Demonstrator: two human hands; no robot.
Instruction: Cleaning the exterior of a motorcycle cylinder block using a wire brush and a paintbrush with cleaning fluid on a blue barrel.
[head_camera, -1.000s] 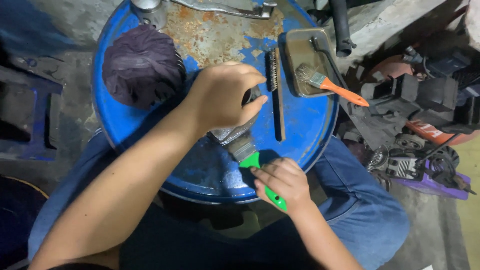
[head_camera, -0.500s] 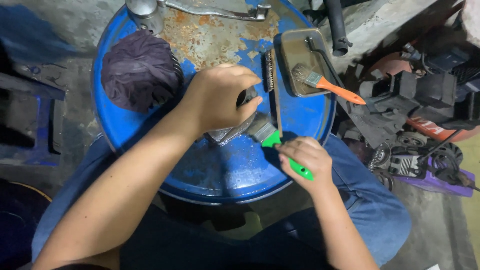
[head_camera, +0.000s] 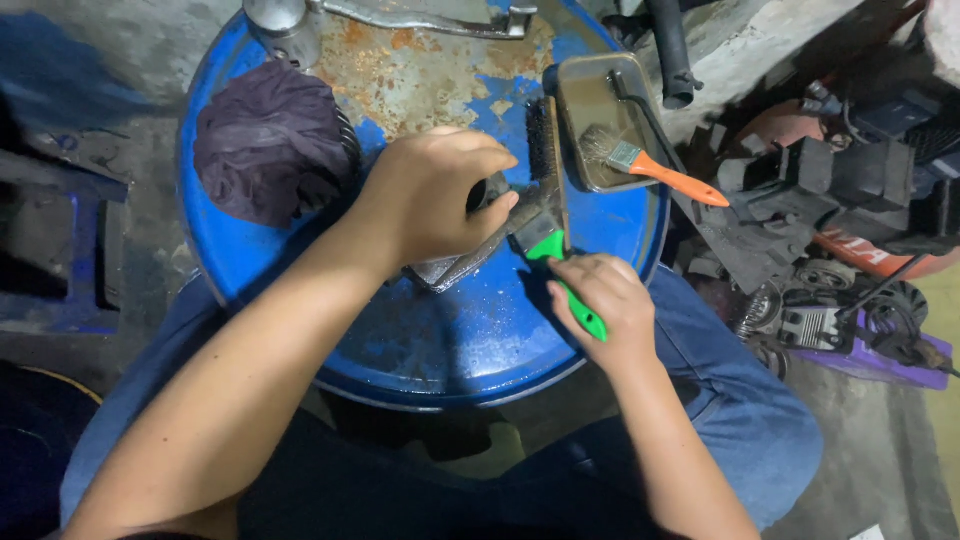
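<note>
1. Gripping a metal part on the blue drum, the left hand is closed over it.
2. Right hand is clamped on a green-handled brush, its head touching the part.
3. A dark rag lies on the drum's left.
4. An orange-handled brush rests in a metal tray at the right.

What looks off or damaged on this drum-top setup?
The blue drum lid has a large rusty patch near its far edge, where the paint has flaked off. The orange-handled brush sticks out over the rim of the small metal tray. Nothing spilled.
</note>
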